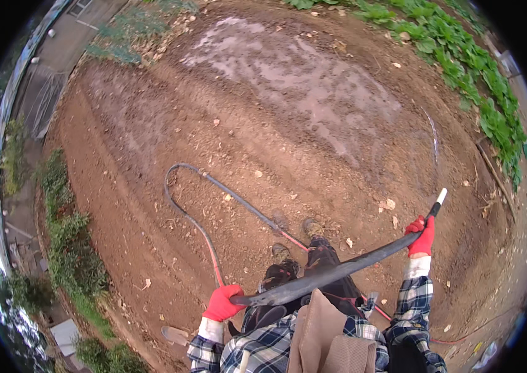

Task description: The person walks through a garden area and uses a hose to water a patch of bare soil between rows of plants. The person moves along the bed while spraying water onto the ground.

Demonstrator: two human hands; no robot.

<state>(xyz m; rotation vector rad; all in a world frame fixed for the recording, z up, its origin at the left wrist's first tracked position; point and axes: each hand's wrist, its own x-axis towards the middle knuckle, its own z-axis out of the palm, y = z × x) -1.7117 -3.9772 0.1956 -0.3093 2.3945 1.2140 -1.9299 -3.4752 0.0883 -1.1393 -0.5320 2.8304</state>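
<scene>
A thick black hose (324,277) crosses in front of my body, slanting up to the right. My left hand (222,302), in a red glove, grips it at the left. Close to its white-tipped end (440,196), my right hand (422,238) in a matching glove is closed around it. A thin stream of water (433,135) shows beyond that tip. From beside my left hand, a red-striped stretch of hose (214,261) runs out over the soil, bends in a loop and comes back past my muddy shoes (312,227).
Wet, shiny mud (300,88) covers part of the bare soil bed ahead, beside a low soil ridge (226,107). Leafy green plants (468,70) line the right side. A stick (496,179) lies near them. Bushes (72,242) edge the left, and a flat blade (174,335) shows low left.
</scene>
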